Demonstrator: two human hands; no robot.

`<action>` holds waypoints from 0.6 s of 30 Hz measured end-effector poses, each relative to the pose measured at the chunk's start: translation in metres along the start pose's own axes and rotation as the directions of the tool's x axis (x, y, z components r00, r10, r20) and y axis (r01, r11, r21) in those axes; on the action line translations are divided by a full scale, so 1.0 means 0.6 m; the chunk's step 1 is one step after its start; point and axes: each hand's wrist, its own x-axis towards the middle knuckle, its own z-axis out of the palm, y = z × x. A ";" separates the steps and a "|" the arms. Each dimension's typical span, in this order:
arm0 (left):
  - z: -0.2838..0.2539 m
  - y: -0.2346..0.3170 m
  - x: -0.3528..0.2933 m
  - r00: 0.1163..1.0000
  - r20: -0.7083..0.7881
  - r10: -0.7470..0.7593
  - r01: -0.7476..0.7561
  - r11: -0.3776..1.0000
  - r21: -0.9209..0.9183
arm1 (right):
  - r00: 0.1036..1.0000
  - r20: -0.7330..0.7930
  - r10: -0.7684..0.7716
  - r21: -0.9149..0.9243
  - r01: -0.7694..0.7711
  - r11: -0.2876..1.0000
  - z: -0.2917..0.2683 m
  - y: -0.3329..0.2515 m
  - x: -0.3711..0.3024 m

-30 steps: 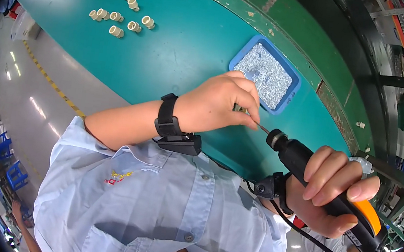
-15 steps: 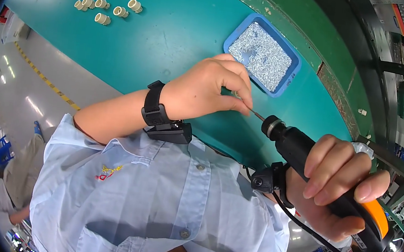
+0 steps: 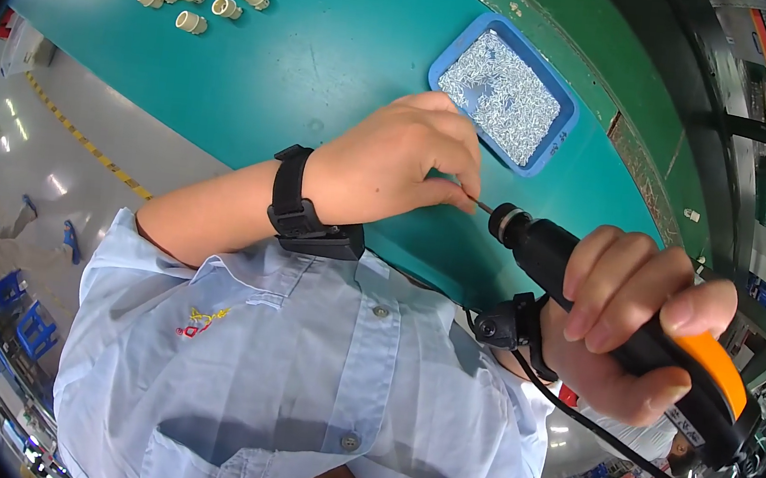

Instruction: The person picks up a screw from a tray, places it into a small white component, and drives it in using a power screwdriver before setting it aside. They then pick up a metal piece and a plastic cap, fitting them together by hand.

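My right hand [image 3: 629, 314] is wrapped round a black and orange electric screwdriver [image 3: 546, 258], its cord trailing from the back end. The thin bit [image 3: 483, 206] points left, and its tip reaches the pinched fingertips of my left hand [image 3: 402, 156]. Those fingers are pressed together, and whatever lies between them is hidden. Just beyond my left hand is a blue plastic tray [image 3: 559, 146] with many small silvery screws [image 3: 512, 103] in it. Several cream cylindrical fittings [image 3: 192, 22] lie in a loose group at the far left of the green bench.
The green bench top [image 3: 328, 53] runs across in front of me. A raised green ledge [image 3: 602, 56] borders it at the far right, with a small pale piece [image 3: 691, 216] on it. A yellow-striped floor line [image 3: 83, 139] passes on the left.
The screwdriver has moved a little up and left, bringing its collar closer to my left fingertips. My left hand keeps its pinch. The tray and fittings appear slightly shifted in the view.
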 end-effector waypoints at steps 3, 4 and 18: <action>0.022 -0.007 -0.007 0.989 -0.133 -0.057 0.073 0.991 0.116 | 0.999 -0.029 -0.016 -0.060 0.014 0.998 -0.011 0.016 -0.009; 0.029 -0.011 -0.010 0.977 -0.199 -0.079 0.114 0.979 0.171 | 0.999 -0.044 -0.027 -0.091 0.023 0.996 -0.014 0.022 -0.011; 0.041 -0.055 -0.023 0.955 -0.025 -0.294 0.295 0.955 0.015 | 0.982 -0.190 -0.013 -0.180 -0.021 0.983 -0.017 0.090 -0.021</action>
